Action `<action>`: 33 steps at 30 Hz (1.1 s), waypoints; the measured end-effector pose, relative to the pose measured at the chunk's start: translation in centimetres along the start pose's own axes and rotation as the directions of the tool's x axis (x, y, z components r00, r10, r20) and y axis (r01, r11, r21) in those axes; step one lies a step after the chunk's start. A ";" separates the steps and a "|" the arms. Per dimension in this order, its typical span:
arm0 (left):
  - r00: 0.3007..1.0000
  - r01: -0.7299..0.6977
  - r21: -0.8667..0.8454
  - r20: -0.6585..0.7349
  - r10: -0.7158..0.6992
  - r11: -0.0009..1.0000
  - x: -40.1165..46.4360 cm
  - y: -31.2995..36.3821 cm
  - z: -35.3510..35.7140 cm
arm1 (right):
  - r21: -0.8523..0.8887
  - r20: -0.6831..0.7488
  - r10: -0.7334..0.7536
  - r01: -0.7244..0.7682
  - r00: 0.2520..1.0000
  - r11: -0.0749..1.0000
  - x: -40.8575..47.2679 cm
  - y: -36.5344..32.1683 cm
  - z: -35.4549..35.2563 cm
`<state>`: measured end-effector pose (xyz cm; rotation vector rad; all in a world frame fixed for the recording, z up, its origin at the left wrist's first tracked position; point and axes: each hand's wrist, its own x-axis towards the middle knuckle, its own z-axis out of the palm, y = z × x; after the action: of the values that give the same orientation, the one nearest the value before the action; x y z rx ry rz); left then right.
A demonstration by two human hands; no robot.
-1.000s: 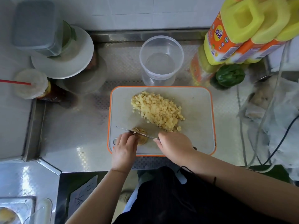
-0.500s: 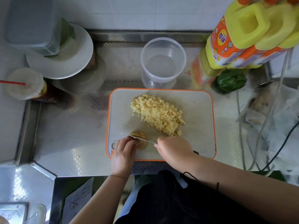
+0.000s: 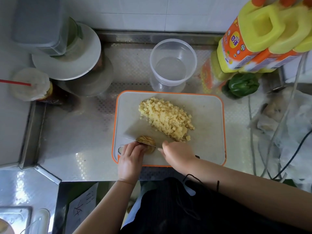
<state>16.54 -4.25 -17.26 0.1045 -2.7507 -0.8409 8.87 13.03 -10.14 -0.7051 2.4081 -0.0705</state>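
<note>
A grey cutting board with an orange rim lies on the steel counter. A heap of small yellow dice covers its middle. Near the board's front left, a small yellow-brown piece lies partly sliced. My left hand holds this piece with curled fingertips. My right hand grips the knife handle; the blade rests across the piece, tilted so its flat side shows. The handle is mostly hidden under my hand.
An empty clear plastic tub stands behind the board. Yellow-and-orange bottles and a green pepper sit at the back right, with cables and plastic bags beside them. Plates and a grey container and a lidded cup with a straw stand at the left.
The knife blade has tilted and shifted slightly across the piece, with more slices showing. My left fingers have drawn back a little. The camera has shifted slightly.
</note>
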 end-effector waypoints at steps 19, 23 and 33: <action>0.547 -0.337 0.355 0.828 -0.126 0.872 11.4 6.0 -3.1 | 0.020 -0.172 0.048 -0.045 0.984 0.999 -0.8 -0.8 -0.1; 0.725 -0.363 0.360 0.688 0.018 0.860 12.0 7.4 -4.2 | 0.013 -0.168 0.082 -0.081 0.982 0.997 -1.7 -0.2 -1.0; 0.988 -0.134 0.036 0.075 0.132 0.990 0.9 1.3 -3.7 | 0.152 -0.114 0.067 -0.049 0.991 0.987 -3.3 0.2 -1.5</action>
<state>16.66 -5.36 -13.36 -0.1028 -2.8055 -0.7678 10.06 14.71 -7.16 -0.5756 2.5036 -0.2731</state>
